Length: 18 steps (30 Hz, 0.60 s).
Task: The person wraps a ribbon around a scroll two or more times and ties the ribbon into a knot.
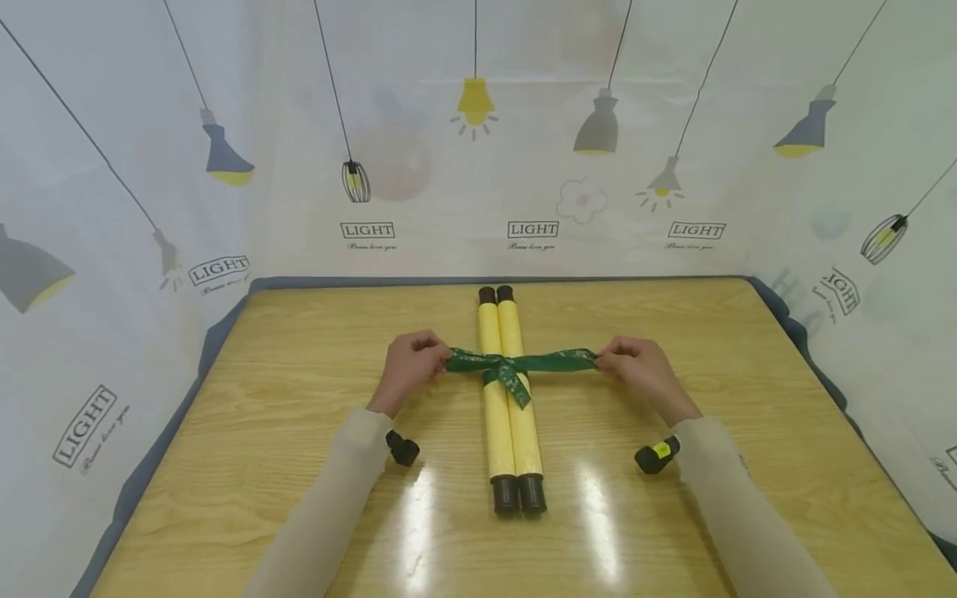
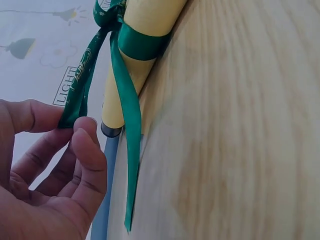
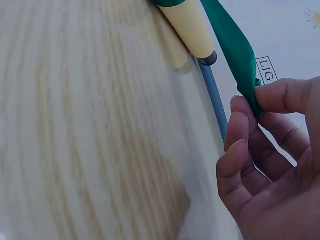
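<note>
Two pale yellow scrolls (image 1: 501, 440) with dark brown end caps lie side by side on the table, pointing away from me. A green ribbon (image 1: 557, 361) with printed lettering wraps round their middle and is knotted on top. My left hand (image 1: 409, 367) pinches a folded loop of the ribbon (image 2: 77, 92) between thumb and finger, left of the scrolls; a loose ribbon tail hangs beside it. To the right, my right hand (image 1: 641, 370) pinches another part of the ribbon (image 3: 240, 55), drawn out sideways. A short tail drapes over the scrolls below the knot.
The wooden table (image 1: 299, 490) has a dark blue edge (image 1: 389, 282). White sheeting (image 1: 449, 183) printed with lamps surrounds its back and sides. Small black devices (image 1: 404, 449) sit at both wrists, just past the sleeves.
</note>
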Each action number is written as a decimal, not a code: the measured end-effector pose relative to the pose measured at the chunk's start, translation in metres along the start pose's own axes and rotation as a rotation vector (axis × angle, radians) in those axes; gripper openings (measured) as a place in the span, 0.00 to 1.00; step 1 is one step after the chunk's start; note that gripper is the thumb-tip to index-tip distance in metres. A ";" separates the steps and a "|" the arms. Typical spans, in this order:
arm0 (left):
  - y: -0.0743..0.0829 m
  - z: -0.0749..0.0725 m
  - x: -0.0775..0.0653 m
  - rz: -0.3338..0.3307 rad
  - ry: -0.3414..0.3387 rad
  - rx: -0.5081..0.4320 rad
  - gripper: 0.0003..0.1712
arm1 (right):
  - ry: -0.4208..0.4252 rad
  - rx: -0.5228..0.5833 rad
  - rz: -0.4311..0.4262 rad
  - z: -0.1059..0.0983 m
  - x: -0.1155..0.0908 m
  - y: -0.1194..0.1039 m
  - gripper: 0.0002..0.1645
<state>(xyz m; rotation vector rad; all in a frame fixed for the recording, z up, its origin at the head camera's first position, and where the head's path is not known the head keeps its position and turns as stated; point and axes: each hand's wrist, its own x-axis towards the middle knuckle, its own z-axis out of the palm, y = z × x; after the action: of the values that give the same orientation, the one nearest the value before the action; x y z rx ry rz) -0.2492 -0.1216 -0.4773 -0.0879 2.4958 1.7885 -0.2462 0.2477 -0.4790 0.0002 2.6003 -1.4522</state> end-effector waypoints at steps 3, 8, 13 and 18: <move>-0.002 -0.001 -0.001 0.010 0.001 0.013 0.06 | 0.012 0.002 -0.003 -0.001 -0.002 0.004 0.14; -0.007 -0.001 -0.004 0.026 -0.005 0.031 0.07 | 0.057 -0.011 -0.015 -0.001 -0.004 0.013 0.12; -0.012 -0.001 -0.008 0.011 -0.017 0.017 0.06 | 0.112 0.004 0.002 0.002 -0.006 0.022 0.13; -0.014 -0.001 -0.010 0.005 -0.032 0.019 0.06 | 0.141 0.044 0.011 0.003 -0.008 0.030 0.13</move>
<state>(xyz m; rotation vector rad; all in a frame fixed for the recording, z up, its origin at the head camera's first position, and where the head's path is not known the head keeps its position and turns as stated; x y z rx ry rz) -0.2377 -0.1272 -0.4888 -0.0513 2.4934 1.7530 -0.2358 0.2615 -0.5047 0.1263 2.6725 -1.5590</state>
